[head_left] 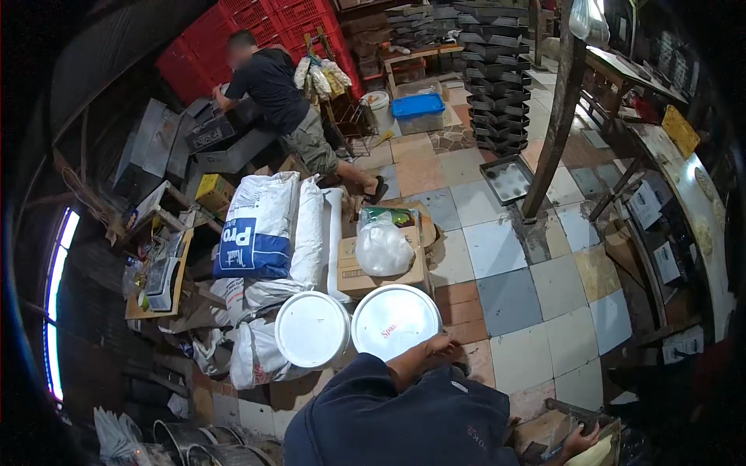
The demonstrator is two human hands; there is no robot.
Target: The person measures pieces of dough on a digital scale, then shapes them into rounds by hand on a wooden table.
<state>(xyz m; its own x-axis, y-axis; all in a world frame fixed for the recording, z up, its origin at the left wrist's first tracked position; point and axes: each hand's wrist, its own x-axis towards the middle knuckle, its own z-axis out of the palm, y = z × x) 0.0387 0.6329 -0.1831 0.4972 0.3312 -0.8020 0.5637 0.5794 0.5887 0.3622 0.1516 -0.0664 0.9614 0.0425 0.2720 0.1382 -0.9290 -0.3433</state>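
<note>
Reaching beside a smooth, round white lid [394,311], the left hand [440,346] has a grip I cannot tell.

the middle is fairly bright, with light on the white lid with red letters [395,320] and the floor tiles [519,347] right of it. far left of the lid, a strip [56,299] glows white. far right of it, a table [702,198] shines. dark shadows fill both sides. the round edges bend and turn black.

The dark navy shirt [381,423] has faint lettering [475,437] and a small white mark [459,385].
</note>
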